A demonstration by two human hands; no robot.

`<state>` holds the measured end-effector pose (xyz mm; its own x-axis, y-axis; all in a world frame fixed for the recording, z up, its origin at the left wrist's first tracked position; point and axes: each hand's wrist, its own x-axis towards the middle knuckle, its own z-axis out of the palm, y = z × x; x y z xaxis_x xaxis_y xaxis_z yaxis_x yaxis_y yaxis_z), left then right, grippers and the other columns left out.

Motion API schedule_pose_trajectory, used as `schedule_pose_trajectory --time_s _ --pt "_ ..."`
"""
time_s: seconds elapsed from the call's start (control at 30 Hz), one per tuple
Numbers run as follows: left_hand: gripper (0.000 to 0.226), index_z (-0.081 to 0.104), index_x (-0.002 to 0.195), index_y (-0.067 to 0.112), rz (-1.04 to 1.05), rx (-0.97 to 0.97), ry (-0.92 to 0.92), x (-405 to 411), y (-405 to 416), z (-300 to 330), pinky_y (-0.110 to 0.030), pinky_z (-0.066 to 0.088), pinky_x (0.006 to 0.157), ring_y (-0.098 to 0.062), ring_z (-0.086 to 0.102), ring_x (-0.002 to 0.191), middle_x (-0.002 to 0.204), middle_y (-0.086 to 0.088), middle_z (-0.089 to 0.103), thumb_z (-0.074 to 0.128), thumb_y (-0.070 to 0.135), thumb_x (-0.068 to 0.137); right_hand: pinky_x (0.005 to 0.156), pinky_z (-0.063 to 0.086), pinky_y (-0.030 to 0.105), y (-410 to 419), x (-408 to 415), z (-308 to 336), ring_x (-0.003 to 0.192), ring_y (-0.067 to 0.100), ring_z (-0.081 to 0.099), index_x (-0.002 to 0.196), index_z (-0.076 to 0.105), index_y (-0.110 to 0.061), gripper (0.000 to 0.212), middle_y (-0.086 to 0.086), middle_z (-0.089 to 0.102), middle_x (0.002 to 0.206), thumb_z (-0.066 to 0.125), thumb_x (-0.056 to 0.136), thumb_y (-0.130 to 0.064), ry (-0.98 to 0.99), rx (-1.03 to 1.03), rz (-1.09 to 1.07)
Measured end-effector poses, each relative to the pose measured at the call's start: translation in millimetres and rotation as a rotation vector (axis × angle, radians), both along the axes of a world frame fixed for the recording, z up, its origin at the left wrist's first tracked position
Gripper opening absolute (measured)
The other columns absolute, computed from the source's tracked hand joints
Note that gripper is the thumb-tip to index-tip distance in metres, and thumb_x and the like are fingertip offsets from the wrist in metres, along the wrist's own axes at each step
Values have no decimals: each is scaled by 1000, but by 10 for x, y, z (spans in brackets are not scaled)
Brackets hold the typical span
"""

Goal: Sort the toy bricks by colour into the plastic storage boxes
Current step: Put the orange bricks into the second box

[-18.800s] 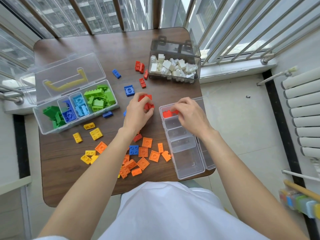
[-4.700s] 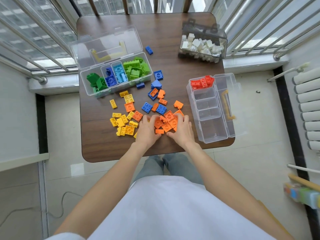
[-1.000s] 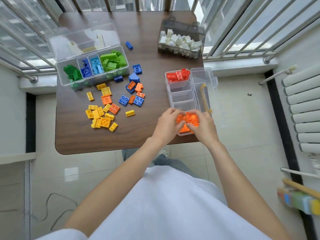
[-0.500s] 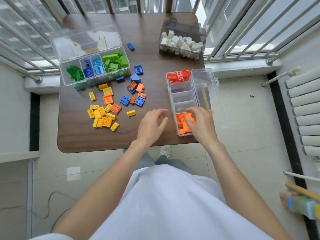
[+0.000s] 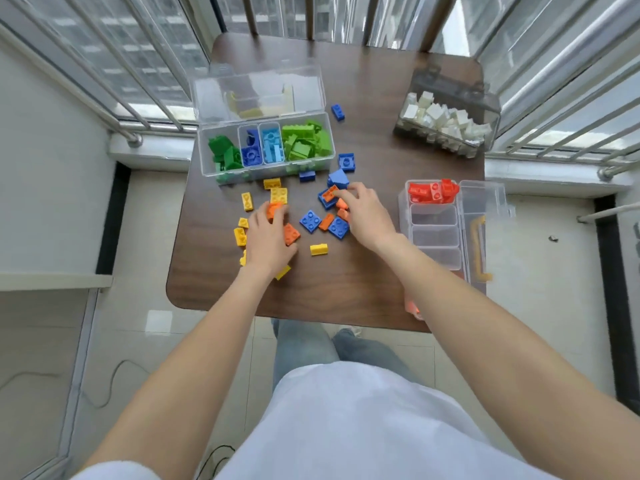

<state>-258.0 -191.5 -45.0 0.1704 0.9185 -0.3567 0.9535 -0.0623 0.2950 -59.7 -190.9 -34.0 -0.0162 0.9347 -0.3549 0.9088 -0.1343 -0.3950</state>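
- Left hand [image 5: 268, 237]: laid over orange bricks [image 5: 291, 233] mid-table; closure cannot be told.
- Right hand [image 5: 363, 211]: fingertips on orange pieces among blue bricks [image 5: 310, 221]; grip unclear.
- Advice: only orange is to be gathered, then carried to the right box [image 5: 434, 233].

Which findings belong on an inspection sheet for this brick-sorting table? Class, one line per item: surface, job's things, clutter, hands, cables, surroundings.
Surface: brown table, bare at its far middle.
Job's things: left storage box holds green and blue bricks; right storage box holds red bricks at its far end, middle compartments empty; loose orange, blue and yellow bricks lie between them.
Clutter: dark box of white bricks at the far right corner.
Hands: left hand and right hand both on loose orange bricks; grip unclear.
Cables: one cable on the floor, left.
Surroundings: window railings, tiled floor.
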Motion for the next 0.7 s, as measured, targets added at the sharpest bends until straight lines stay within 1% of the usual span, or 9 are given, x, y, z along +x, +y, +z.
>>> schedule_pose_trajectory --time_s 0.1,0.2,0.27,0.33,0.4,0.5,0.57,0.63,0.7 --pt "66 41 133 19 -54 -14 41 -20 102 -3 -39 33 103 -35 32 126 139 -14 33 72 39 78 83 44 42 99 -51 -21 116 33 44 135 39 -20 45 11 47 126 55 93 -20 -56 -47 -24" --pt "57 46 129 20 -133 -24 -36 -20 119 2 -37 38 98 -31 37 120 131 -12 39 72 31 80 79 45 42 30 -85 -50 112 32 48 133 39 -16 47 11 49 122 58 92 -28 -88 -41 -56" --pt "54 46 130 21 -194 -16 -49 -12 119 -12 -36 40 97 -29 40 118 129 -10 43 70 28 82 80 45 41 -31 -70 -76 107 33 51 131 41 -15 42 13 49 117 56 93 -24 -55 -25 -93" --pt "53 45 132 22 -243 -3 -32 -7 143 -14 -36 42 95 -28 44 116 128 -9 46 67 29 85 79 45 40 -71 -55 -96 99 34 54 128 44 -16 36 13 49 112 52 93 -13 -29 -1 -108" --pt "51 46 132 24 -302 46 8 -5 182 5 -37 41 96 -27 48 114 127 -8 49 64 34 86 78 48 39 -92 -39 -97 96 32 55 128 47 -19 38 12 48 112 48 93 -5 -20 17 -114" --pt "47 47 132 25 -372 105 57 -6 233 27 -37 33 101 -25 48 117 127 -6 52 60 37 88 83 51 36 -76 -40 -73 104 28 53 127 48 -17 37 10 47 122 55 92 -10 -25 7 -131" --pt "45 48 131 25 -384 109 71 -8 242 38 -36 33 100 -26 46 117 126 -7 52 59 36 90 86 51 37 -40 -57 -57 111 27 49 128 46 -14 41 8 42 133 61 90 -15 -50 4 -101" --pt "44 48 132 23 -404 119 85 -13 230 47 -37 36 96 -28 44 118 126 -9 53 58 34 90 82 51 37 4 -71 -50 112 28 46 128 43 -14 44 7 38 138 62 88 -13 -91 16 -37" --pt "44 50 131 20 -426 136 88 -33 198 56 -38 38 92 -30 44 117 124 -11 54 60 30 89 74 49 35 17 -85 -60 109 28 47 132 41 -16 48 7 42 135 61 89 -9 -134 11 29"
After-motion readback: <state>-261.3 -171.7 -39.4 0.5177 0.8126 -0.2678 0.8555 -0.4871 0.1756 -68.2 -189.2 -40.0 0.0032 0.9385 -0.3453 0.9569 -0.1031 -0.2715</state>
